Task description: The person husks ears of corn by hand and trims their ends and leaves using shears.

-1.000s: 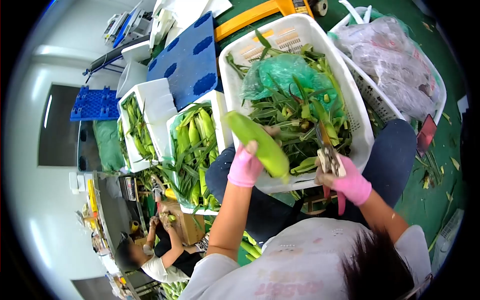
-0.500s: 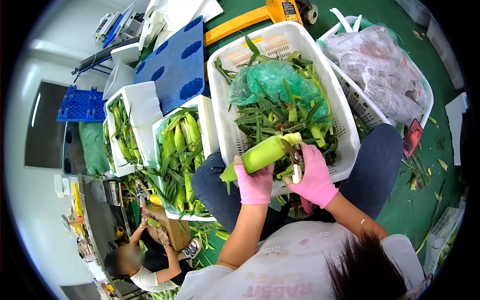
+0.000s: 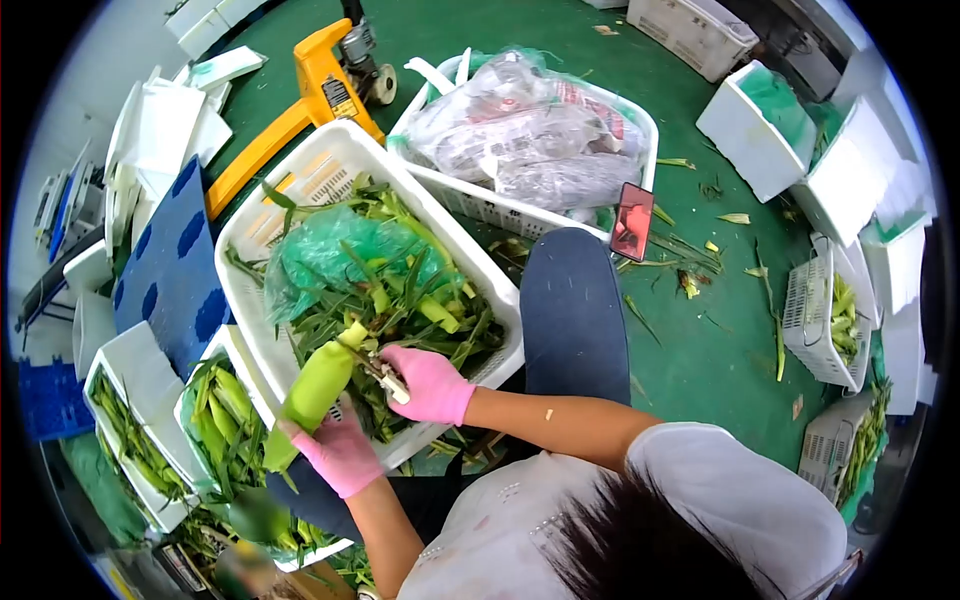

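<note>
My left hand (image 3: 340,450), in a pink glove, is wrapped round the lower part of a green ear of corn (image 3: 322,383) still in its husk. The ear is tilted, its cut stem end up. In my right hand (image 3: 432,386), also pink-gloved, is a pair of pruning shears (image 3: 392,381) with a white handle. Their dark blades are at the stem end; whether they have closed on it I cannot tell. Below both hands stands a white plastic basket (image 3: 320,160) holding leaves, stalk trimmings and a green plastic bag (image 3: 350,255).
Foam boxes of corn (image 3: 225,410) stand left of the basket. Behind is a yellow pallet jack (image 3: 265,160) beside a blue pallet (image 3: 165,275). A crate of clear plastic bags (image 3: 540,130) sits behind my knee, with a red-screened phone (image 3: 631,222) at its corner. Leaf scraps litter the green floor.
My view has turned to the right, so the basket and hands appear further left. The ear is tilted more steeply. Both hands keep their holds, the shears still at the stem end.
</note>
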### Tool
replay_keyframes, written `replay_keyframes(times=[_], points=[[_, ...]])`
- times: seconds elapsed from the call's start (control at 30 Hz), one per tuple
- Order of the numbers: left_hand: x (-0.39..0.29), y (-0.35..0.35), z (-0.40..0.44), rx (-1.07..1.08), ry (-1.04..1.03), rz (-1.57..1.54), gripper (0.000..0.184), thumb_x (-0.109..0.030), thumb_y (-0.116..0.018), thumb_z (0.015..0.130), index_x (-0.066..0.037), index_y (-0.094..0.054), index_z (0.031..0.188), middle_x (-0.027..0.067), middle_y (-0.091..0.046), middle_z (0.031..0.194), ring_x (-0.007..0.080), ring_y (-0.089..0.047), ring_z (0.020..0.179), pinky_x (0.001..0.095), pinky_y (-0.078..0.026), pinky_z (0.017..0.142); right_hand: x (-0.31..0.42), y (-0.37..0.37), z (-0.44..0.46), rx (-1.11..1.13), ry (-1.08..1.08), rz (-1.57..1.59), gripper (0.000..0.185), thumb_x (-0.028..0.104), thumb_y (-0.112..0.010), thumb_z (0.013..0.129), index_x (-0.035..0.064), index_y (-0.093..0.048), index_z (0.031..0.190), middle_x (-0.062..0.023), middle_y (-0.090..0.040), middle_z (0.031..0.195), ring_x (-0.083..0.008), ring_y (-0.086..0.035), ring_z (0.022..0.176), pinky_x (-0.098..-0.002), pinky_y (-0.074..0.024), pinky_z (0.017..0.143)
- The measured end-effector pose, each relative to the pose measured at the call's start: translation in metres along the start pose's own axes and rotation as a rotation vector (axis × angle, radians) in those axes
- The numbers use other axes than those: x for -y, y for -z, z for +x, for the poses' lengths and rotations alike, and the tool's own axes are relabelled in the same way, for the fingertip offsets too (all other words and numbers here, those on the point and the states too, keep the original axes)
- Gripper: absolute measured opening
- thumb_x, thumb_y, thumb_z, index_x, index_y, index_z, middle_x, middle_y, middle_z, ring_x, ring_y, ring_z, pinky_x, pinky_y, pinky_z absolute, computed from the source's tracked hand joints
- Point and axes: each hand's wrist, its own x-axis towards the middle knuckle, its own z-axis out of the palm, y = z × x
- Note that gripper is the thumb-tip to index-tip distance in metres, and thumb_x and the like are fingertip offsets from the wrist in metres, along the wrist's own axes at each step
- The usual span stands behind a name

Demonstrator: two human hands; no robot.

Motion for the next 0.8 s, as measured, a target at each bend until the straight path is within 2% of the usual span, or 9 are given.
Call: replay_keyframes(times=[0.13,0.2,0.27,0.4,0.47,0.5,0.6,0.73,0.8], points=[[-0.017,0.014,0.023,-0.019,-0.243,0.227,0.071,-0.058,-0.06,0.098,-0.006,-0.048,0.145,0.0094,-0.052,0.146,0.0233,-0.047,0.134,0.0421,-0.033,0.115,0.016,0.016,0.004,0.139,-0.093,0.115,0.028,0.021,-0.069,0.079,0.0042,-0.065,0.101,-0.0196,-0.069,0.085,-0.0398,-0.067,0.08,-0.0452,-0.0539,0.074],[-0.046,0.014,0.023,-0.063,-0.297,0.291,0.079,-0.062,-0.053,0.099,-0.001,-0.046,0.149,0.0151,-0.054,0.143,0.0271,-0.051,0.13,0.0413,-0.037,0.114,0.016,0.021,-0.007,0.227,-0.314,0.5,0.02,0.024,-0.067,0.083,0.0041,-0.063,0.086,-0.0086,-0.064,0.069,-0.0203,-0.063,0.064,-0.0348,-0.0514,0.064],[-0.085,0.047,0.024,-0.079,-0.277,0.255,0.081,-0.064,-0.05,0.098,-0.003,-0.045,0.15,0.0135,-0.055,0.138,0.0267,-0.055,0.123,0.0397,-0.042,0.11,0.021,0.042,-0.017,0.399,-0.567,0.88,0.018,0.022,-0.065,0.086,0.005,-0.061,0.083,-0.0054,-0.063,0.071,-0.0153,-0.06,0.062,-0.0314,-0.05,0.061],[-0.154,0.172,-0.016,-0.031,-0.256,0.123,0.087,-0.072,-0.043,0.093,-0.009,-0.042,0.153,0.0123,-0.053,0.147,0.0301,-0.052,0.132,0.0477,-0.039,0.115,0.012,0.045,-0.073,0.467,-0.681,0.768,0.029,0.027,-0.07,0.089,0.0091,-0.056,0.107,-0.0006,-0.057,0.075,-0.0106,-0.055,0.056,-0.0252,-0.0459,0.048],[-0.172,0.216,-0.064,-0.483,-0.256,-0.123,0.082,-0.068,-0.044,0.092,-0.009,-0.046,0.149,0.0134,-0.056,0.144,0.034,-0.051,0.134,0.0505,-0.039,0.116,-0.008,0.038,-0.106,0.641,-0.618,0.824,0.06,0.024,-0.073,0.09,0.0065,-0.046,0.141,-0.0072,-0.064,0.113,-0.0099,-0.063,0.074,-0.029,-0.0535,0.063],[-0.176,0.283,-0.092,-0.508,-0.226,-0.077,0.078,-0.065,-0.045,0.091,-0.01,-0.05,0.146,0.0138,-0.058,0.142,0.035,-0.054,0.132,0.0514,-0.041,0.114,-0.019,0.042,-0.118,0.71,-0.538,0.827,0.071,0.019,-0.07,0.088,0.0053,-0.04,0.149,-0.0093,-0.062,0.123,-0.0118,-0.065,0.082,-0.0293,-0.0549,0.07],[-0.155,0.436,-0.173,-0.905,-0.259,-0.247,0.061,-0.057,-0.059,0.089,-0.009,-0.061,0.128,0.0105,-0.067,0.127,0.034,-0.063,0.115,0.0517,-0.048,0.104,-0.004,0.062,-0.116,0.95,-0.652,0.796,0.095,0.018,-0.067,0.069,0.004,-0.03,0.155,-0.0143,-0.049,0.143,-0.0253,-0.049,0.135,-0.0393,-0.0439,0.112],[-0.084,0.516,-0.252,-1.566,0.161,-0.541,0.059,-0.05,-0.069,0.086,-0.013,-0.059,0.131,0.0082,-0.059,0.137,0.0362,-0.057,0.123,0.0597,-0.044,0.107,0.009,0.062,-0.1,0.851,-0.799,0.955,0.095,0.012,-0.066,0.068,0.0043,-0.029,0.155,-0.0173,-0.048,0.144,-0.0321,-0.05,0.133,-0.0441,-0.0438,0.11],[-0.058,0.529,-0.273,-1.707,0.31,-0.64,0.059,-0.048,-0.069,0.087,-0.011,-0.059,0.131,0.008,-0.059,0.138,0.0335,-0.057,0.124,0.0545,-0.046,0.106,0.009,0.054,-0.097,0.811,-0.818,0.996,0.088,0.015,-0.067,0.072,0.0037,-0.033,0.153,-0.0184,-0.048,0.147,-0.0338,-0.051,0.132,-0.0476,-0.0452,0.109]])
